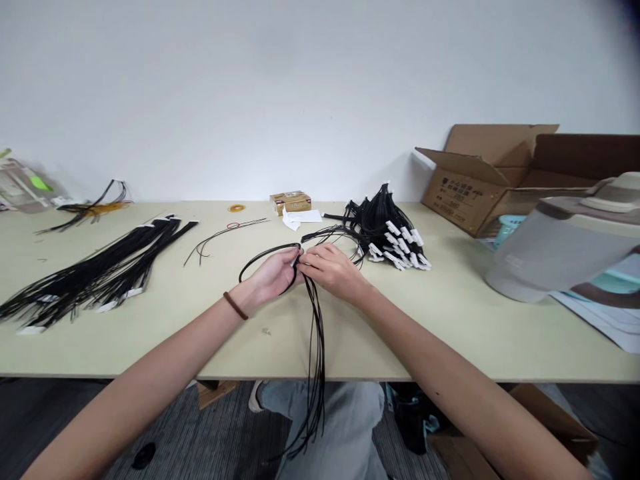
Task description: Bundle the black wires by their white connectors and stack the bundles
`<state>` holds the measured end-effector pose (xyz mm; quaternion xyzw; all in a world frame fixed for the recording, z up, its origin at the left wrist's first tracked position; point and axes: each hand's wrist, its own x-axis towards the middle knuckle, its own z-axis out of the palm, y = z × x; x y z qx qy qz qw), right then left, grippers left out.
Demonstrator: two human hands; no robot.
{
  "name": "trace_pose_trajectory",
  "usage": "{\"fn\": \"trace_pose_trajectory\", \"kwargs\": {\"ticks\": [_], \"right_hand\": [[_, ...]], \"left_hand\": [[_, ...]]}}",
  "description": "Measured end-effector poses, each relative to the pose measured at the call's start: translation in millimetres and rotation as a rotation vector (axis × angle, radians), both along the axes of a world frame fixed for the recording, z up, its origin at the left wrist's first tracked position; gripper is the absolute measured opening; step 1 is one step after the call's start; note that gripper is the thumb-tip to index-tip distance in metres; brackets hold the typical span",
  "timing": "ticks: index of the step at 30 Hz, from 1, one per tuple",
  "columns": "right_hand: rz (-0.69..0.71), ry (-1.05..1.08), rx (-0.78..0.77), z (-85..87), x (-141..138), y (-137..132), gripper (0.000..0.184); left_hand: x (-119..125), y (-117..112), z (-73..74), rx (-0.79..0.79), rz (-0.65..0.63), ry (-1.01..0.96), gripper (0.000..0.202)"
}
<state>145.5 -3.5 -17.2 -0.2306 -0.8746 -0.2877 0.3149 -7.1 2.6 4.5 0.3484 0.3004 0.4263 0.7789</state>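
Note:
Both hands meet over the middle of the table around a black wire harness [314, 333]. Its loose wires hang past the table's front edge, and one loop bends out to the left. My left hand [277, 273] is closed on the harness, with a small pale piece showing by the thumb. The fingers of my right hand [333, 270] pinch the harness at the same spot; the exact grip is partly hidden. Just beyond the right hand lies a heap of black harnesses [383, 220] with white connectors [400, 247].
Bundled black wires [115, 267] lie on the left. A few loose wires [215, 237], a yellow ring [236, 208] and a small gold box [290, 202] lie toward the wall. An open cardboard box [465, 193] and a large grey jug [560, 247] stand on the right.

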Motion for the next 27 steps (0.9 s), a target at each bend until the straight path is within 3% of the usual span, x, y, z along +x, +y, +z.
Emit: {"fn": "trace_pose_trajectory", "kwargs": {"ticks": [4,7,13,15,18,21,24,27], "right_hand": [[0.003,0.063,-0.080,-4.5,-0.7,3.4,0.023],[0.072,0.230,-0.241,-4.7,-4.7,2.6,0.021],[0.296,0.937,-0.795,13.6,-12.4,-9.4,0.019],[0.364,1.178,-0.846,20.5,-8.5,-8.3,0.022],[0.336,1.518,-0.698,27.7,6.9,-0.2,0.025],[0.150,1.632,-0.455,32.5,25.3,6.1,0.025],[-0.122,1.336,-0.181,33.9,31.0,3.3,0.023],[-0.204,0.910,-0.032,29.0,19.1,-4.3,0.018]], "left_hand": [[0.9,0.2,-0.4,-0.005,0.007,0.003,0.021],[0.4,2.8,-3.4,0.015,0.007,0.005,0.022],[-2.0,7.8,-7.8,0.101,0.003,0.021,0.017],[-2.2,7.4,-8.2,0.117,0.018,0.040,0.014],[-2.3,5.6,-9.1,0.111,0.068,0.088,0.011],[-2.2,3.2,-10.2,0.117,0.132,0.119,0.011],[-1.4,1.3,-11.4,0.151,0.170,0.110,0.008],[0.2,0.3,-12.2,0.218,0.183,0.106,0.005]]}}
